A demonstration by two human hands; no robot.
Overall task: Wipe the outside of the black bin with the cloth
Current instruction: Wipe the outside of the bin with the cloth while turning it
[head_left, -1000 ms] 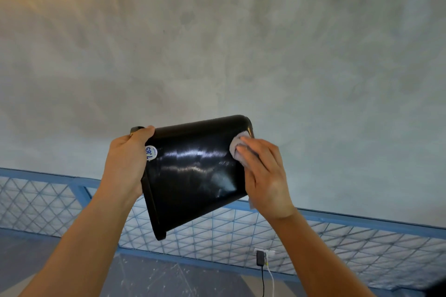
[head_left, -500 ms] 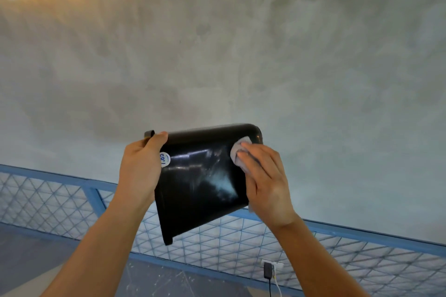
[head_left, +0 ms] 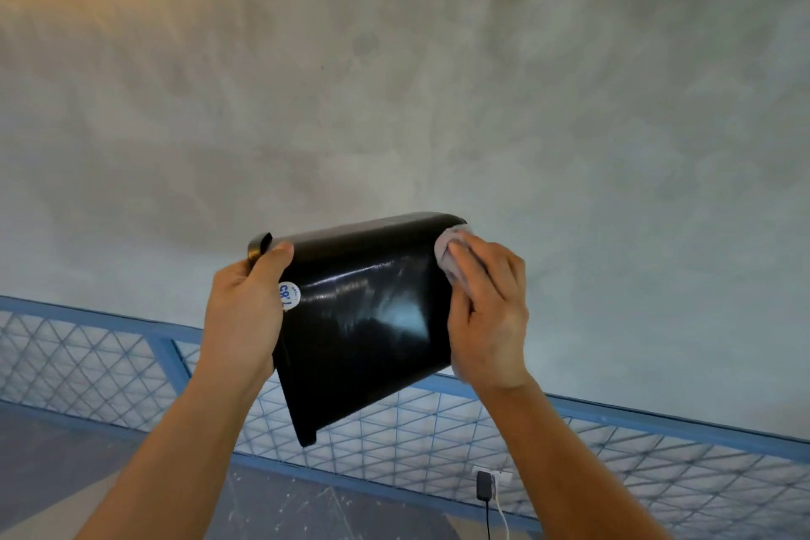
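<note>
A glossy black bin (head_left: 364, 320) is held up in the air on its side, its rim toward the left and its closed bottom toward the right. My left hand (head_left: 245, 311) grips the rim end, thumb on the outer wall beside a round white sticker (head_left: 288, 295). My right hand (head_left: 486, 307) lies against the bin's right end and presses a pale grey cloth (head_left: 449, 248) onto it. Only the cloth's top edge shows past the fingers. The bin's inside is hidden.
Behind the bin is a grey plaster wall (head_left: 438, 79). Lower down runs a blue-framed lattice panel (head_left: 613, 456). A black charger (head_left: 483, 491) with white and black cables is plugged into a wall socket at the bottom right of centre.
The bin and both hands sit slightly to the right of where they were. My right hand and the cloth have slid from the bin's front face to its right end.
</note>
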